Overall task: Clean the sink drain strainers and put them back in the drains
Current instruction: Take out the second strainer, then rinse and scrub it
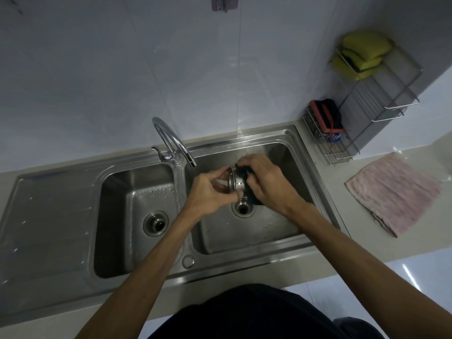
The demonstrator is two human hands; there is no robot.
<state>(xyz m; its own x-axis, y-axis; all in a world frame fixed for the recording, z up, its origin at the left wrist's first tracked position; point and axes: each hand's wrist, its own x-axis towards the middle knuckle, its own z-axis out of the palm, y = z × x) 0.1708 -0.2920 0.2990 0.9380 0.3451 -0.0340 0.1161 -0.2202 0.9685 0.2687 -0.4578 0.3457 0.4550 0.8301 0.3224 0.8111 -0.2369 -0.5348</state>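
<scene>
Over the right basin my left hand [211,190] grips a round steel drain strainer [237,185] by its rim, tipped on its side. My right hand [265,183] holds a dark scrubbing cloth [252,194] against the strainer's outer wall. Directly below, the right drain [242,208] stands open without a strainer. The left basin's drain [156,223] shows a dark hole inside its steel ring; whether a strainer sits in it I cannot tell.
Water runs from the chrome faucet [171,140] down along the divider between the basins. A pink towel [393,192] lies on the counter at right. Behind it a wire rack [376,94] holds yellow sponges [359,53] and a red-and-black scrubber [326,115]. A flat draining board [49,216] lies left.
</scene>
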